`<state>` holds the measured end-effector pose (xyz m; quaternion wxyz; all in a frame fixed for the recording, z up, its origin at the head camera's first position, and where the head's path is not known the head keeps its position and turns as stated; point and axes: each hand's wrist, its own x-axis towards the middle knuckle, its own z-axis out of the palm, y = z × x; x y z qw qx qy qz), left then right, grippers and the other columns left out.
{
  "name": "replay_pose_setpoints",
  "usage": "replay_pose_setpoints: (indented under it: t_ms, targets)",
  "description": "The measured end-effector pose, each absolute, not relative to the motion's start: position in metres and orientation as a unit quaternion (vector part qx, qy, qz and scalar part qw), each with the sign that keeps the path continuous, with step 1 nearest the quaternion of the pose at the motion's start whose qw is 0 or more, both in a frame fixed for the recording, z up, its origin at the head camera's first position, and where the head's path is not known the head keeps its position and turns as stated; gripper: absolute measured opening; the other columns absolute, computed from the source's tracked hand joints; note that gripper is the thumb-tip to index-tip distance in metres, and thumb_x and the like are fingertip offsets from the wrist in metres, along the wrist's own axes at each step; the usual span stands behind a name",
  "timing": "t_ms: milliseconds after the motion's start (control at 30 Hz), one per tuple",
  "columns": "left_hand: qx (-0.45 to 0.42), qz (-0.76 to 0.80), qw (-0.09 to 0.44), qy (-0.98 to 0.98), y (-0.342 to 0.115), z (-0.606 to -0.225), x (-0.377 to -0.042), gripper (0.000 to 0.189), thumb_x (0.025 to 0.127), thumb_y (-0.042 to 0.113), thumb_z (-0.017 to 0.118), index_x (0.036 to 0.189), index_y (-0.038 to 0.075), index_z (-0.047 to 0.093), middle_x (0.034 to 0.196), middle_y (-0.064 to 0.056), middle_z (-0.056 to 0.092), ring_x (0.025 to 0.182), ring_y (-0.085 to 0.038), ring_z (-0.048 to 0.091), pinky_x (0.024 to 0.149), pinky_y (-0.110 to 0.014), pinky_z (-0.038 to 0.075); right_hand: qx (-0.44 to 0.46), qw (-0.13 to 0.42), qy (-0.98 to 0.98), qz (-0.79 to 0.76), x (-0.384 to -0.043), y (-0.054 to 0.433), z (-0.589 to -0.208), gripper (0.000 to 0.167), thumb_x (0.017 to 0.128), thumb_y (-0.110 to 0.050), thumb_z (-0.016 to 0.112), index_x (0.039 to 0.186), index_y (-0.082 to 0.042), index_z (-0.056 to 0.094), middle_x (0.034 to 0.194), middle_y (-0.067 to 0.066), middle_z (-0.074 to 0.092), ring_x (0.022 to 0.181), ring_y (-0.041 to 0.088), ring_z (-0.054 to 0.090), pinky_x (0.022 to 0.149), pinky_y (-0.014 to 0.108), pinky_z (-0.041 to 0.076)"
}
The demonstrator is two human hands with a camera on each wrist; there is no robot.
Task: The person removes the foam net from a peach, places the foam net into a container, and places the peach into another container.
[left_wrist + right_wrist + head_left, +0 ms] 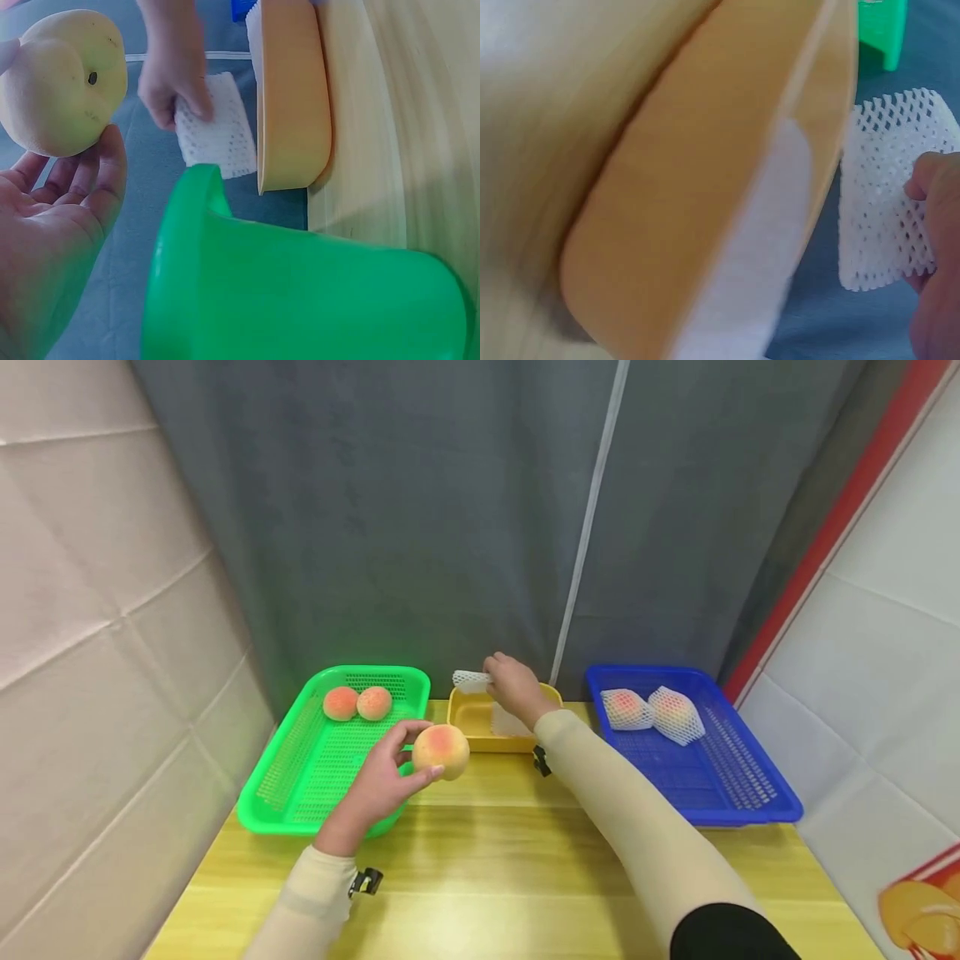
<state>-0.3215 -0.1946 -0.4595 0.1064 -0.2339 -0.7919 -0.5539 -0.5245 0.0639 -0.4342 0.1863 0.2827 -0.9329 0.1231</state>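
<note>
A peach (pixel 441 752), yellow with a reddish blush, is held by my left hand (pixel 382 777) between thumb and fingers, over the right rim of the green basket. In the left wrist view the peach (pixel 64 82) shows its stem hollow. My right hand (pixel 517 685) pinches a flat white foam net sleeve (pixel 472 682) above the yellow box (pixel 480 743). Up close, the right wrist view shows this net (pixel 889 195) with thumb and fingers on its edge. Inside the yellow box lies more white foam netting (pixel 507 722), partly hidden by my right arm.
At left the green basket (pixel 266 777) holds two peaches (pixel 357 702) near its back. A blue basket (pixel 675 785) at right contains two peaches in foam nets (pixel 651 712). All stand on a wooden table (pixel 480 877), with a grey curtain (pixel 375 527) behind.
</note>
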Motion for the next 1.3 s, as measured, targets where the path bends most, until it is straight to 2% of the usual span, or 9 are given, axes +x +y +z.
replay_pose_setpoints:
  t_ms: [300, 467, 600, 733, 833, 967, 1133, 1200, 1300]
  targets:
    - [-0.235, -0.552, 0.110, -0.792, -0.196, -0.458, -0.322, 0.062, 0.094, 0.021, 0.091, 0.149, 0.017, 0.060, 0.137, -0.003, 0.069, 0.127, -0.023, 0.064, 0.104, -0.049, 0.058, 0.289, 0.155, -0.938, 0.111, -0.534, 0.057, -0.462, 0.019, 0.101, -0.002, 0.077, 0.118, -0.004, 0.069, 0.109, 0.011, 0.065, 0.099, 0.028, 0.067, 0.093, 0.043, 0.061]
    - [-0.236, -0.554, 0.112, -0.791, -0.197, -0.459, -0.321, 0.062, 0.094, 0.019, 0.091, 0.148, 0.016, 0.060, 0.135, -0.004, 0.069, 0.126, -0.024, 0.065, 0.103, -0.054, 0.058, 0.316, 0.101, -0.938, 0.097, -0.531, 0.056, -0.471, 0.021, 0.101, -0.001, 0.075, 0.121, -0.003, 0.071, 0.113, 0.012, 0.066, 0.099, 0.028, 0.067, 0.097, 0.042, 0.059]
    - [-0.234, -0.555, 0.108, -0.791, -0.197, -0.459, -0.321, 0.062, 0.095, 0.018, 0.090, 0.148, 0.017, 0.060, 0.135, -0.004, 0.069, 0.126, -0.024, 0.065, 0.104, -0.054, 0.057, 0.318, 0.047, -0.941, 0.104, -0.529, 0.056, -0.474, 0.016, 0.104, -0.017, 0.077, 0.115, -0.005, 0.074, 0.108, 0.009, 0.065, 0.092, 0.023, 0.063, 0.092, 0.040, 0.057]
    - [-0.232, -0.554, 0.105, -0.793, -0.197, -0.458, -0.320, 0.062, 0.095, 0.018, 0.090, 0.148, 0.017, 0.060, 0.136, -0.003, 0.069, 0.125, -0.023, 0.066, 0.104, -0.047, 0.058, 0.330, 0.016, -0.938, 0.105, -0.528, 0.056, -0.476, 0.034, 0.113, -0.037, 0.065, 0.100, -0.008, 0.076, 0.093, 0.005, 0.062, 0.082, 0.020, 0.056, 0.086, 0.040, 0.054]
    - [-0.230, -0.552, 0.105, -0.794, -0.197, -0.459, -0.319, 0.062, 0.095, 0.018, 0.090, 0.148, 0.017, 0.060, 0.136, -0.003, 0.069, 0.125, -0.023, 0.066, 0.104, -0.043, 0.058, 0.351, 0.012, -0.933, 0.084, -0.529, 0.055, -0.477, 0.033, 0.116, -0.025, 0.057, 0.097, -0.006, 0.076, 0.090, 0.006, 0.059, 0.081, 0.022, 0.054, 0.086, 0.042, 0.052]
    - [-0.224, -0.554, 0.103, -0.795, -0.196, -0.460, -0.318, 0.061, 0.095, 0.018, 0.090, 0.148, 0.018, 0.060, 0.136, -0.003, 0.070, 0.124, -0.023, 0.067, 0.103, -0.044, 0.058, 0.348, -0.002, -0.936, 0.062, -0.530, 0.055, -0.479, 0.008, 0.109, -0.006, 0.067, 0.112, -0.003, 0.073, 0.105, 0.009, 0.061, 0.095, 0.025, 0.059, 0.095, 0.043, 0.054]
    - [-0.225, -0.556, 0.099, -0.794, -0.195, -0.459, -0.317, 0.061, 0.095, 0.019, 0.090, 0.148, 0.015, 0.060, 0.136, -0.005, 0.070, 0.121, -0.025, 0.068, 0.102, -0.051, 0.058, 0.329, -0.022, -0.942, 0.064, -0.529, 0.055, -0.480, 0.043, 0.101, -0.008, 0.082, 0.140, -0.005, 0.066, 0.132, 0.014, 0.063, 0.123, 0.031, 0.064, 0.112, 0.044, 0.052]
    - [-0.225, -0.556, 0.099, -0.794, -0.195, -0.458, -0.316, 0.061, 0.095, 0.019, 0.090, 0.148, 0.014, 0.060, 0.136, -0.007, 0.070, 0.120, -0.027, 0.068, 0.101, -0.052, 0.058, 0.338, -0.018, -0.939, 0.055, -0.528, 0.054, -0.480, 0.045, 0.101, -0.008, 0.082, 0.144, -0.005, 0.066, 0.133, 0.016, 0.064, 0.125, 0.032, 0.065, 0.114, 0.045, 0.051]
    - [-0.222, -0.553, 0.101, -0.797, -0.196, -0.457, -0.316, 0.062, 0.095, 0.018, 0.090, 0.148, 0.015, 0.060, 0.136, -0.007, 0.070, 0.119, -0.027, 0.069, 0.100, -0.049, 0.058, 0.355, -0.011, -0.934, 0.043, -0.527, 0.053, -0.480, 0.037, 0.103, -0.005, 0.078, 0.139, -0.005, 0.071, 0.126, 0.015, 0.067, 0.118, 0.032, 0.065, 0.110, 0.046, 0.052]
